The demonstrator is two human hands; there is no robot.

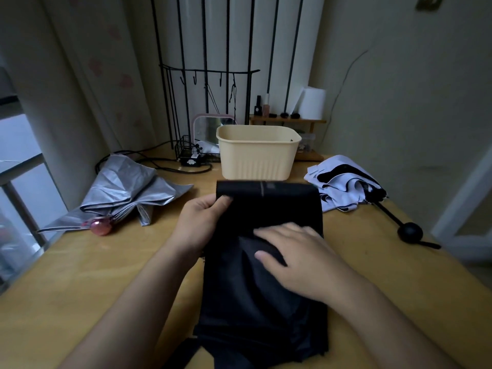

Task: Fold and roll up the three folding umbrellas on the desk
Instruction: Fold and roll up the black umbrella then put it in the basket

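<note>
Fabric of the black folding umbrella [262, 275] lies centre-near on the yellow wooden desk [87, 283]. The left hand [198, 225] pinches its far rolled edge; the right hand [295, 259] presses flat, fingers spread. Roll evenly, I'd say, smoothing creases outward while keeping that far edge taut.

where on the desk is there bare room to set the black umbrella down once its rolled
The widest bare wood lies near left on the desk, between the silver umbrella and the left hand. Another strip runs near right, below the white umbrella and its black handle. The back is crowded around the beige basket.
</note>
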